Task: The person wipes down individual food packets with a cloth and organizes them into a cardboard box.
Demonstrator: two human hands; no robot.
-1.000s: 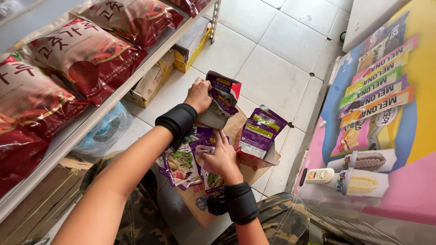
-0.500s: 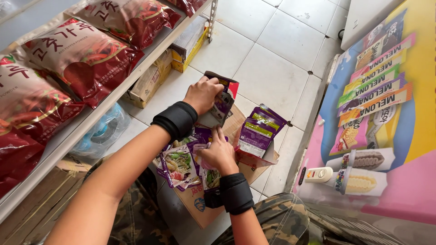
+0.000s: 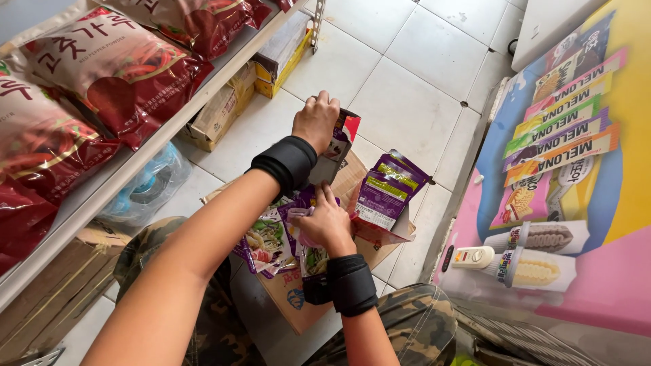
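Bare forearms here, no sleeves at all. A wide black fabric wristband wraps the left hand's (image 3: pixel 316 120) wrist, a matching one sits on the right hand's (image 3: pixel 324 222) wrist. Below, green-brown camouflage-print trousers (image 3: pixel 420 322) cover both knees.

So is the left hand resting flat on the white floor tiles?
No, the left hand is raised above the cardboard box, gripping a dark packet at its top edge.

Bright, even daylight; soft shadows beneath the forearms; mild glare on the glossy red bags (image 3: pixel 115 74); slight wide-angle stretch at edges.
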